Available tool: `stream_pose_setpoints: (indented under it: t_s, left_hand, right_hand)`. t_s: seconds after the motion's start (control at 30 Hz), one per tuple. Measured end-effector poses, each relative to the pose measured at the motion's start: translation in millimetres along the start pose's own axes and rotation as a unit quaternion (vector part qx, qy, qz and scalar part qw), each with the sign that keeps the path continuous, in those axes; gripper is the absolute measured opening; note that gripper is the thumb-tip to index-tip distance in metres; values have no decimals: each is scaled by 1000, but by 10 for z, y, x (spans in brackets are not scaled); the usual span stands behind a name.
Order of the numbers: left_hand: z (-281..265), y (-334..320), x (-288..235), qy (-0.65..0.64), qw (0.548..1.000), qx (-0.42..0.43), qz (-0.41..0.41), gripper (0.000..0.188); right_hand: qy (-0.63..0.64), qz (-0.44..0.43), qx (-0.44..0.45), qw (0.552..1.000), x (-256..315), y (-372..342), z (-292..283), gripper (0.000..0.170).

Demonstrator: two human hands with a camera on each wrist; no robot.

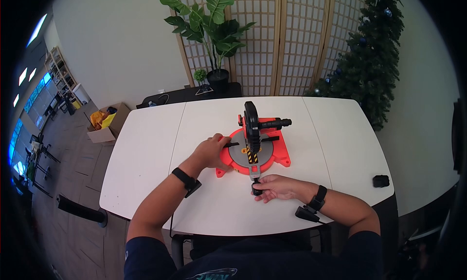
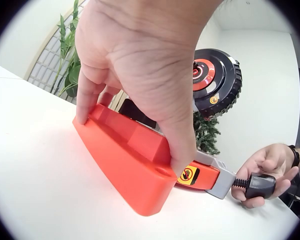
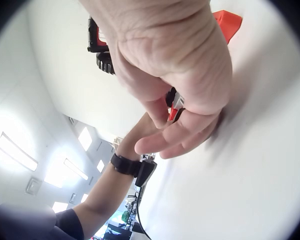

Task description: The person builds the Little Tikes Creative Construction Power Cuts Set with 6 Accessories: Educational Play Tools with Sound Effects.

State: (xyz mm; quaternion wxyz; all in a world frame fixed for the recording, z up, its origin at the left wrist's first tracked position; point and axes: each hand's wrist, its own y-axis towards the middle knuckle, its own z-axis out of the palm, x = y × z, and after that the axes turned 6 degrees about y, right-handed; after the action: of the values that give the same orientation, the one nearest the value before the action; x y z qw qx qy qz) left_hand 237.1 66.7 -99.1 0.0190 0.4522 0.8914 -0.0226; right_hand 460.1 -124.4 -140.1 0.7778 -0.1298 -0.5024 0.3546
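Right hand (image 1: 277,186): curled round the black knob (image 1: 257,188), thumb and fingers nearly closed on it; cannot tell how tightly.
Left hand (image 1: 210,152): grips the left wing of the orange base (image 1: 281,157), thumb at the front corner, fingers bent down at the farther end, with a wide spread between.
Miter saw (image 1: 252,139): between both hands, near the middle of the table, base flat.
Left wrist view: reveals the screw thread (image 2: 241,183) leading into the knob and the yellow warning label (image 2: 188,175) beside the thumb, both hard to make out from the head.
Right wrist view: mostly hides the saw behind the hand; adds ceiling lights (image 3: 17,151).
Head view: takes in the whole gray turntable (image 1: 236,157) from above.
White table (image 1: 138,182): smooth, seamed; small black object (image 1: 381,181) near the right edge.
Room: potted plant (image 1: 218,36) and lattice screen (image 1: 255,46) beyond, decorated tree (image 1: 367,61) to the right, cardboard box (image 1: 114,124) to the left.
Direction: long axis running from the upright blade guard (image 1: 251,119) toward the person, knob end nearest; side handle (image 1: 278,123) pointing right.
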Motion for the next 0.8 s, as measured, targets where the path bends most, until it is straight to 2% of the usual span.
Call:
stream_pose_setpoints:
  t_s: [0.43,0.8]
  left_hand:
    - [-9,-7,-1,-12,1000,-9,-1,106]
    - [-43,-7,10,-13,1000,-2,4,104]
  right_hand:
    - [4,5,-28,1000,28,-27,82,25]
    - [32,-13,-14,999,12,-49,68,25]
